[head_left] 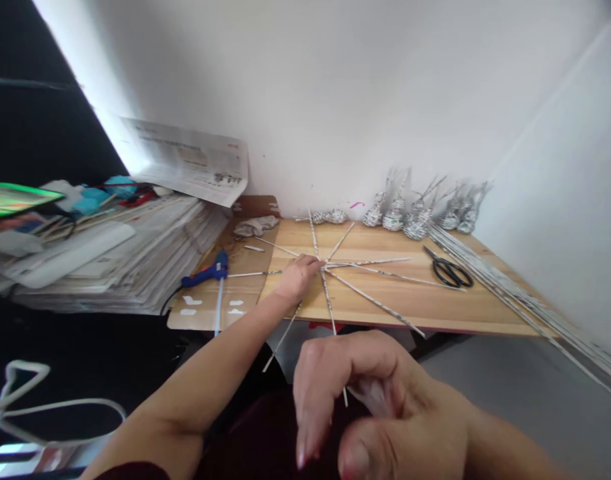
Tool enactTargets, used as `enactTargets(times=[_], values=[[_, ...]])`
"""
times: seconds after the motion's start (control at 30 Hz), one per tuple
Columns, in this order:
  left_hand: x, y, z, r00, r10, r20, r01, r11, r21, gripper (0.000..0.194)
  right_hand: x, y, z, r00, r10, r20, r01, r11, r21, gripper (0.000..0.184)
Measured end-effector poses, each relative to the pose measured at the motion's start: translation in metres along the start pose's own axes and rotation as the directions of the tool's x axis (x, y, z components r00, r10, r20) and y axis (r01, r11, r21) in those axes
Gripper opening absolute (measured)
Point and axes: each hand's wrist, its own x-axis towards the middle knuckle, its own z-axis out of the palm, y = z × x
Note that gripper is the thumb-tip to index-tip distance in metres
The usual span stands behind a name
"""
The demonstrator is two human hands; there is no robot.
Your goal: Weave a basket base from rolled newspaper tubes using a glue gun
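Thin sticks of rolled newspaper (380,301) cross at one centre and spread out like a star on the wooden board, some reaching past its front edge. My left hand (300,277) is closed at the crossing, its fingers on the sticks; its underside is hidden. Close to the camera, my right hand (385,400) hangs in the air in front of the board. Its fingers are bent, with a gap between forefinger and thumb, and I see nothing held there. Black-handled scissors (450,270) lie to the right of the star.
A blue glue gun (205,270) lies on cardboard (250,300) at the left, near a crumpled glove (256,227). Stacked newspapers (170,260) stand further left. Several woven paper pieces (395,212) line the wall, and long paper sticks (525,307) overhang the board's right front edge.
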Motion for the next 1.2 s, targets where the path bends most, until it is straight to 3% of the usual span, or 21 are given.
enactTargets(times=[0.13,0.43,0.6,0.73,0.9,1.0,1.07,1.2], values=[[-0.007,0.0,-0.006,0.999,0.022,-0.028,-0.022,1.0,0.002,0.029,0.023,0.012,-0.018,0.996,0.003,-0.085,-0.004,1.0,-0.013,0.023],[-0.012,-0.005,-0.004,0.996,0.002,-0.087,-0.002,1.0,0.004,0.026,0.012,0.047,-0.034,0.949,0.119,-0.292,-0.136,0.99,-0.041,0.024],[-0.008,-0.003,-0.003,0.997,-0.037,-0.065,0.04,0.998,0.039,0.032,0.006,0.053,-0.046,0.929,0.097,-0.356,-0.145,0.983,-0.11,0.025],[-0.006,-0.009,-0.002,0.995,-0.069,-0.078,0.067,0.997,-0.026,0.022,-0.004,0.055,-0.069,0.886,0.081,-0.457,-0.199,0.956,-0.217,0.027],[-0.005,-0.021,0.005,0.983,-0.116,-0.139,0.089,0.978,-0.188,0.024,-0.013,0.067,-0.113,0.762,0.024,-0.647,-0.342,0.863,-0.371,0.027],[-0.002,-0.022,0.008,0.987,-0.099,-0.127,0.07,0.973,-0.218,0.02,-0.013,0.082,-0.134,0.704,-0.024,-0.71,-0.454,0.754,-0.475,0.026],[0.002,-0.02,0.009,0.99,-0.081,-0.113,0.056,0.976,-0.21,0.02,-0.01,0.092,-0.142,0.705,-0.027,-0.709,-0.505,0.683,-0.528,0.026],[0.012,-0.018,0.015,0.994,-0.062,-0.086,0.044,0.981,-0.19,0.019,0.003,0.106,-0.153,0.75,-0.097,-0.655,-0.516,0.533,-0.67,0.02]])
